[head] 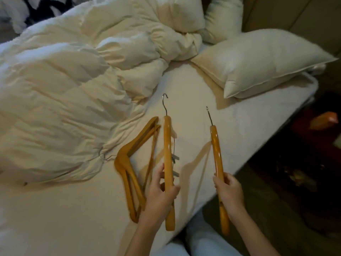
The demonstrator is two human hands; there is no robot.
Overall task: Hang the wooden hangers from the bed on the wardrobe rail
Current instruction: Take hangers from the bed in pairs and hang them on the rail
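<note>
Setting: I look down on a bed [203, 111] with a pale sheet; a crumpled duvet [64, 89] covers its left and far parts, pillows [258, 67] lie at the far right, and a dark floor [276, 182] runs along its right edge
Left hand: the left hand [160, 198] is over the near part of the sheet, fingers on one side and thumb on the other, curled round the lower half of the first hanger [167, 145]
First hanger: held edge-on, hook pointing far; metal clips [175, 159] hang on its right side
Right hand: the right hand [229, 193] is at the bed's right edge, fingers wrapped closed round the second hanger [215, 150] below its middle
Second hanger: also edge-on, hook pointing far, well apart from the first hanger
Stacked hangers: the stacked hangers [129, 163] lie flat on the sheet just left of the left hand, overlapping; a wire hook [103, 156] at their left end touches a fold of the duvet
Wardrobe rail: not in my view
Progress: I judge two hangers in hand, the stack not yet collected, none hung
Risk, swing: each grip sits low on a long piece, so a quick turn toward the wardrobe could let the hooked end swing and strike something
Risk, snag: the wire hook at the duvet could catch the fabric and drag it if the stack is pulled away quickly
Risk, clips: the dangling clips could tangle with another hanger if both are gathered into one hand
</note>
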